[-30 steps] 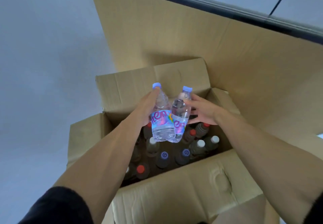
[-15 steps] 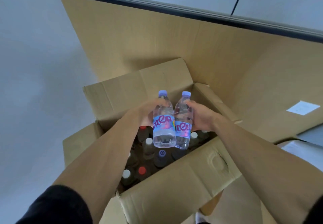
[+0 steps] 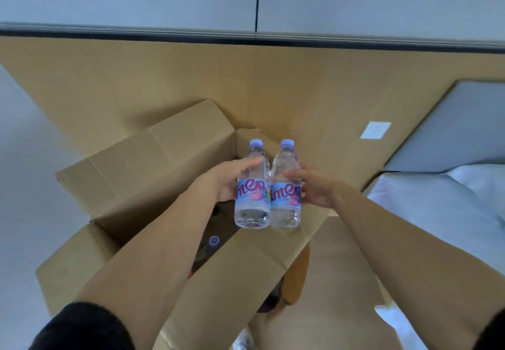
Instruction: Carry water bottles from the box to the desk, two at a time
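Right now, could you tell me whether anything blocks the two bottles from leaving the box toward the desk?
Nothing visible does. The left hand grips the left bottle and the right hand the right bottle, both held above the box and clear of its flaps. The desk is not in view, so the rest of the path cannot be judged.

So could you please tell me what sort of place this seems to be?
Probably a bedroom or hotel room: a bed with pale sheets against a grey padded headboard, a white wall socket in a wood-panelled wall, and an open cardboard box of bottles standing beside the bed.
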Action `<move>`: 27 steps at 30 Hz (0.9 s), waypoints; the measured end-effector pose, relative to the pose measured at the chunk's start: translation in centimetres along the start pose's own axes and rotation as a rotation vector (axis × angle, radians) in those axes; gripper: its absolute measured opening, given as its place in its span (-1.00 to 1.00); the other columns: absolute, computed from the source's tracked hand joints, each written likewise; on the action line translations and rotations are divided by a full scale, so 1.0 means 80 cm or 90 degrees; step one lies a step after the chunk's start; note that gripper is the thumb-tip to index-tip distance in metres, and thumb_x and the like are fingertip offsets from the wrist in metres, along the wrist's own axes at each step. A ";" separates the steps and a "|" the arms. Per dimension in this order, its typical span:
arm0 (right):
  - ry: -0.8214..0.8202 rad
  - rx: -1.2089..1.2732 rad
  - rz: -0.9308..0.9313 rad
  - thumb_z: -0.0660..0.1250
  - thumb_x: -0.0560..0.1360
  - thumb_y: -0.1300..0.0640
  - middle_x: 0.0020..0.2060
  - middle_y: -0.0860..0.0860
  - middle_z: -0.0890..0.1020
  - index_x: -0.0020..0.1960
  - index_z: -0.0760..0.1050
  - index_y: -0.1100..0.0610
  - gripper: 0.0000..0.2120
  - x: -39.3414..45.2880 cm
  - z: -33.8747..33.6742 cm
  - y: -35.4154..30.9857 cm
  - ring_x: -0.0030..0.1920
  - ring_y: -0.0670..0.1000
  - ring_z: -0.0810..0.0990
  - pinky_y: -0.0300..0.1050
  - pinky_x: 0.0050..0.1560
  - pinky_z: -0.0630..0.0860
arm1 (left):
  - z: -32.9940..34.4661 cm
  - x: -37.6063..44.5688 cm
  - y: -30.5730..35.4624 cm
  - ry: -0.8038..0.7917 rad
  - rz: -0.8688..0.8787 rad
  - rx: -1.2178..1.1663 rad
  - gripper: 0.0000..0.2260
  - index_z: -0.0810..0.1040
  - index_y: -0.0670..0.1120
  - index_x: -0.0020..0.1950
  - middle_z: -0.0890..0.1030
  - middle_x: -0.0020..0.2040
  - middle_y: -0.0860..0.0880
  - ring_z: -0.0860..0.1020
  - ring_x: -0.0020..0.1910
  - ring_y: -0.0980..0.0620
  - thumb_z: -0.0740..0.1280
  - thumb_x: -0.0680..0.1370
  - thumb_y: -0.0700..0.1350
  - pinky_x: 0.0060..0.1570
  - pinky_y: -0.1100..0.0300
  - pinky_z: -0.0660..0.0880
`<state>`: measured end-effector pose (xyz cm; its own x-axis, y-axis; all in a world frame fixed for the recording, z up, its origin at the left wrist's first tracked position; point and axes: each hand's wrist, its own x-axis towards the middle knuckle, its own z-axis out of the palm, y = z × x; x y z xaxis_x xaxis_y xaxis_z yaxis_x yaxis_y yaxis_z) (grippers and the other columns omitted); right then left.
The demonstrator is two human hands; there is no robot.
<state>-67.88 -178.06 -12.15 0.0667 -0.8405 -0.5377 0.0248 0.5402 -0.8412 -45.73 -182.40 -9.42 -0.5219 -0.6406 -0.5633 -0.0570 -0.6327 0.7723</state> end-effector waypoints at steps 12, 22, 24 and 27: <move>0.285 0.221 -0.084 0.40 0.55 0.17 0.21 0.19 0.62 0.43 0.38 0.05 -0.53 -0.293 -0.154 0.144 0.16 0.24 0.64 0.19 0.12 0.59 | 0.294 -0.002 -0.098 -0.292 -0.075 0.130 -0.82 0.53 -0.12 0.06 0.63 -0.06 -0.13 0.62 -0.11 -0.09 0.27 0.65 -0.01 0.04 0.01 0.59; 0.631 0.417 -0.113 0.37 0.56 0.19 0.34 0.28 0.52 0.48 0.33 0.07 -0.49 -0.588 -0.194 0.317 0.33 0.36 0.51 0.43 0.34 0.39 | 0.563 -0.066 -0.249 -0.632 -0.111 0.337 -0.50 0.38 -0.15 0.32 0.58 0.18 -0.29 0.60 0.10 -0.28 0.49 0.44 -0.22 0.25 -0.26 0.50; 0.693 0.452 -0.110 0.36 0.57 0.21 0.34 0.27 0.53 0.48 0.33 0.06 -0.49 -0.635 -0.181 0.347 0.32 0.36 0.52 0.43 0.34 0.39 | 0.601 -0.081 -0.284 -0.682 -0.154 0.357 -0.58 0.36 -0.06 0.19 0.65 -0.05 -0.19 0.65 -0.08 -0.18 0.49 0.45 -0.23 0.03 -0.09 0.60; 0.789 0.504 -0.108 0.37 0.56 0.21 0.31 0.24 0.56 0.45 0.36 0.02 -0.51 -0.693 -0.153 0.384 0.29 0.34 0.55 0.41 0.32 0.43 | 0.648 -0.108 -0.329 -0.767 -0.204 0.409 -0.84 0.50 -0.05 -0.01 0.70 -0.15 -0.11 0.68 -0.16 -0.10 0.42 0.54 -0.26 -0.09 0.01 0.65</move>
<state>-83.01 -115.35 -8.90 -0.8567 -0.1736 -0.4858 0.4972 -0.0265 -0.8673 -83.85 -137.60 -9.66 -0.7939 0.4608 -0.3968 -0.5147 -0.1618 0.8419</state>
